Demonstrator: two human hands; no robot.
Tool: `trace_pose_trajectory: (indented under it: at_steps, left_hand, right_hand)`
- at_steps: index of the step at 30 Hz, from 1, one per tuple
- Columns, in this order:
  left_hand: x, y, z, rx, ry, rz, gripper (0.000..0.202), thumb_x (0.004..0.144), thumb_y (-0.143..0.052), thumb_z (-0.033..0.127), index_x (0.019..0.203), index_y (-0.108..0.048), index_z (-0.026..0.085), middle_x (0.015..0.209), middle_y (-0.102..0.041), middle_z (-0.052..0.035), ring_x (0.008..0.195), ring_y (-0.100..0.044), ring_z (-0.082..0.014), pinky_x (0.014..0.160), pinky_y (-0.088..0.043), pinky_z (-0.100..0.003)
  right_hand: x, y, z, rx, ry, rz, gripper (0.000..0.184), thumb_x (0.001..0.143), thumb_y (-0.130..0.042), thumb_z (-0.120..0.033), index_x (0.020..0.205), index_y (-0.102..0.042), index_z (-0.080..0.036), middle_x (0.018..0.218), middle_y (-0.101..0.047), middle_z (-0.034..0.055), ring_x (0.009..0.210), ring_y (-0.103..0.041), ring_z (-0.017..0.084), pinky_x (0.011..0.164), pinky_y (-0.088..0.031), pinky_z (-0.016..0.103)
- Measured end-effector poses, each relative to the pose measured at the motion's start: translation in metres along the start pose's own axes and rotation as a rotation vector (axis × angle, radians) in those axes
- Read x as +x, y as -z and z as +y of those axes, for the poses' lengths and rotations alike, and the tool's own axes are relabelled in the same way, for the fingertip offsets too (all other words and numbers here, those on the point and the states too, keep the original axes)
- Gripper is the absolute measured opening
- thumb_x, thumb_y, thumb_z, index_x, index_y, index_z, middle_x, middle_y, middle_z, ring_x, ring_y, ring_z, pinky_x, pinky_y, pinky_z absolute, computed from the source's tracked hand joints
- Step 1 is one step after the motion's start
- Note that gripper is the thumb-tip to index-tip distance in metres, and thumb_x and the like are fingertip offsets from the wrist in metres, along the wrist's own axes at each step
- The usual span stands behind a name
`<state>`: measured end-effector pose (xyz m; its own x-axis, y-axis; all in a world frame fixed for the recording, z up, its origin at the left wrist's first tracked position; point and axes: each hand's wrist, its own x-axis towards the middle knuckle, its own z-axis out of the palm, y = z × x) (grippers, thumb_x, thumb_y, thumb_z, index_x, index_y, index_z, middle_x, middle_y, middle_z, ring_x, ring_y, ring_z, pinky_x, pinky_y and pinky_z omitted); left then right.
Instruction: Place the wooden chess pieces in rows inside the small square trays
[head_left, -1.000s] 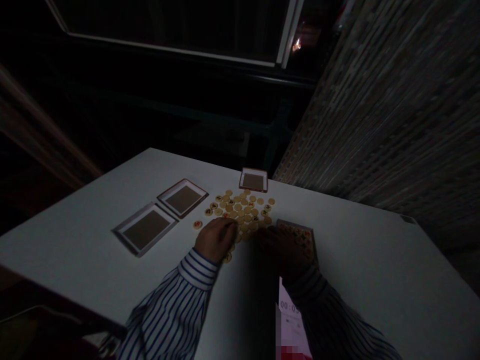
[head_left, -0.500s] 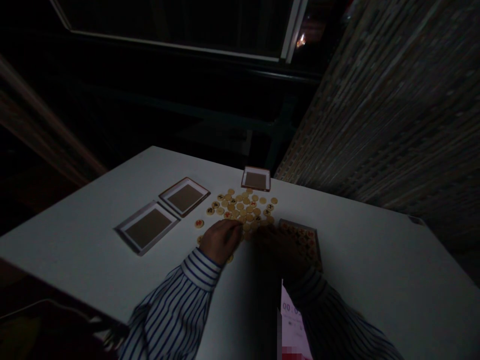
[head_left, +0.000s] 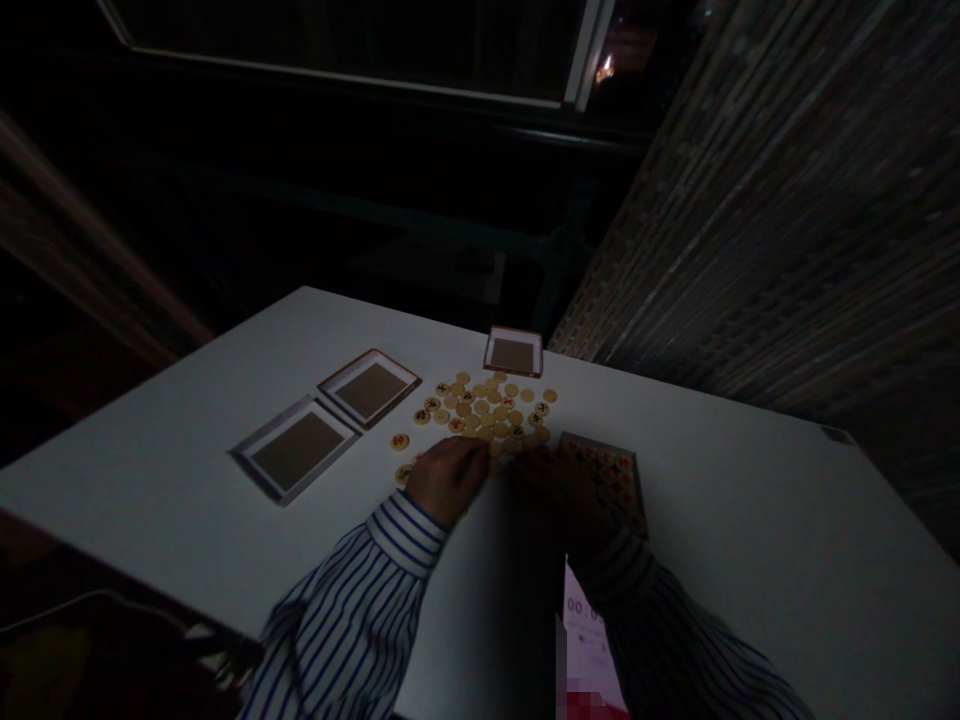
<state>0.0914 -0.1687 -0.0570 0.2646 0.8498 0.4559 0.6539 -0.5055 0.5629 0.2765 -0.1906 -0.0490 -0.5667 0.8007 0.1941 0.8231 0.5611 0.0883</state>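
Round Chinese chess pieces point(head_left: 484, 408) lie in a loose pile mid-table, some showing red or black characters, others plain side up. My left hand point(head_left: 448, 478) is at the near edge of the pile, fingers curled together over the pieces; what they hold, if anything, is hidden. In deep shadow, my right hand point(head_left: 559, 492) reaches to the pile's near right side, and its fingers cannot be made out. Beside it stands a shallow box point(head_left: 636, 470) with rows of red-marked pieces inside, partly covered by that hand.
Two shallow box parts, a near one point(head_left: 247, 462) and a farther one point(head_left: 324, 388), lie left of the pile. Another tray point(head_left: 538, 352) sits by the table's back edge. A lit screen with digits point(head_left: 589, 640) is under my right forearm. A bead-like curtain point(head_left: 675, 230) hangs behind.
My left hand has shifted slightly right and up over the near pieces. The right hand has hardly moved. The whole view has tilted a little.
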Motion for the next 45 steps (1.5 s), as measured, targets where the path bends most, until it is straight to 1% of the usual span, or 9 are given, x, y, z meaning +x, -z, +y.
trace_pose_trajectory:
  at_steps: [4, 7, 12, 15, 18, 22, 25, 35, 45]
  left_hand:
    - [0.001, 0.001, 0.001, -0.016, 0.003, -0.010, 0.020, 0.082, -0.048, 0.023, 0.092, -0.064, 0.016, 0.088, -0.069, -0.0065, 0.083, -0.064, -0.0175, 0.077, -0.052, -0.030]
    - [0.001, 0.002, 0.002, -0.062, 0.003, -0.013, 0.020, 0.082, -0.048, 0.024, 0.092, -0.063, 0.017, 0.089, -0.069, -0.0067, 0.083, -0.064, -0.0174, 0.077, -0.051, -0.030]
    - [0.002, 0.003, 0.003, -0.195, -0.038, -0.050, 0.020, 0.081, -0.050, 0.020, 0.096, -0.062, 0.018, 0.094, -0.067, -0.0071, 0.087, -0.062, -0.0167, 0.080, -0.050, -0.030]
    - [0.001, 0.003, 0.005, -0.270, -0.084, -0.086, 0.025, 0.077, -0.053, 0.018, 0.102, -0.060, 0.018, 0.100, -0.066, -0.0082, 0.093, -0.061, -0.0171, 0.083, -0.049, -0.031]
    - [0.001, 0.003, 0.006, -0.307, -0.121, -0.086, 0.030, 0.073, -0.058, 0.018, 0.102, -0.060, 0.017, 0.101, -0.065, -0.0095, 0.094, -0.061, -0.0185, 0.083, -0.050, -0.032]
    - [0.001, 0.004, 0.007, -0.307, -0.116, -0.064, 0.028, 0.074, -0.059, 0.022, 0.101, -0.061, 0.017, 0.099, -0.066, -0.0089, 0.091, -0.062, -0.0182, 0.082, -0.050, -0.032]
    - [0.001, 0.006, 0.009, -0.296, -0.104, -0.053, 0.023, 0.077, -0.058, 0.025, 0.098, -0.062, 0.018, 0.094, -0.068, -0.0075, 0.086, -0.063, -0.0167, 0.078, -0.051, -0.029]
    - [0.002, 0.005, 0.011, -0.279, -0.038, -0.080, 0.021, 0.081, -0.054, 0.028, 0.097, -0.064, 0.019, 0.090, -0.069, -0.0055, 0.080, -0.063, -0.0151, 0.073, -0.050, -0.026]
    - [0.004, 0.006, 0.016, -0.525, 0.294, -0.089, 0.024, 0.073, -0.061, 0.031, 0.091, -0.066, 0.017, 0.085, -0.070, -0.0049, 0.078, -0.064, -0.0164, 0.074, -0.051, -0.028]
  right_hand:
    - [0.001, 0.008, -0.002, 0.043, -0.014, -0.023, 0.015, 0.084, -0.049, -0.018, 0.096, -0.059, -0.018, 0.093, -0.062, 0.0087, 0.086, -0.053, 0.022, 0.074, -0.041, 0.036]
    - [0.004, 0.017, -0.003, 0.153, -0.052, -0.008, 0.015, 0.084, -0.047, -0.017, 0.093, -0.059, -0.016, 0.091, -0.062, 0.0083, 0.085, -0.054, 0.021, 0.074, -0.042, 0.035]
    - [0.010, 0.024, -0.002, 0.564, -0.140, 0.101, 0.014, 0.083, -0.046, -0.016, 0.084, -0.060, -0.017, 0.086, -0.065, 0.0065, 0.081, -0.058, 0.017, 0.075, -0.045, 0.031]
    - [0.011, 0.024, 0.000, 0.839, -0.219, 0.163, 0.012, 0.081, -0.052, -0.020, 0.089, -0.060, -0.018, 0.089, -0.066, 0.0051, 0.080, -0.060, 0.016, 0.073, -0.047, 0.030]
    - [0.010, 0.025, 0.001, 1.057, -0.262, 0.146, 0.016, 0.081, -0.054, -0.025, 0.093, -0.060, -0.019, 0.088, -0.066, 0.0040, 0.079, -0.061, 0.015, 0.069, -0.049, 0.028]
    - [0.013, 0.030, 0.000, 1.203, -0.272, 0.141, 0.018, 0.081, -0.054, -0.032, 0.090, -0.063, -0.019, 0.088, -0.066, 0.0044, 0.083, -0.061, 0.017, 0.075, -0.049, 0.031]
    - [0.014, 0.033, 0.000, 1.233, -0.276, 0.135, 0.019, 0.081, -0.055, -0.034, 0.089, -0.064, -0.019, 0.087, -0.067, 0.0045, 0.085, -0.061, 0.017, 0.078, -0.048, 0.032]
    - [0.013, 0.025, 0.004, 1.117, -0.300, 0.139, 0.016, 0.082, -0.053, -0.028, 0.089, -0.065, -0.019, 0.086, -0.068, 0.0052, 0.081, -0.062, 0.017, 0.073, -0.050, 0.031]
    - [0.011, 0.031, 0.003, 1.017, -0.298, 0.176, 0.019, 0.083, -0.052, -0.030, 0.091, -0.066, -0.020, 0.085, -0.069, 0.0041, 0.080, -0.063, 0.018, 0.072, -0.050, 0.030]
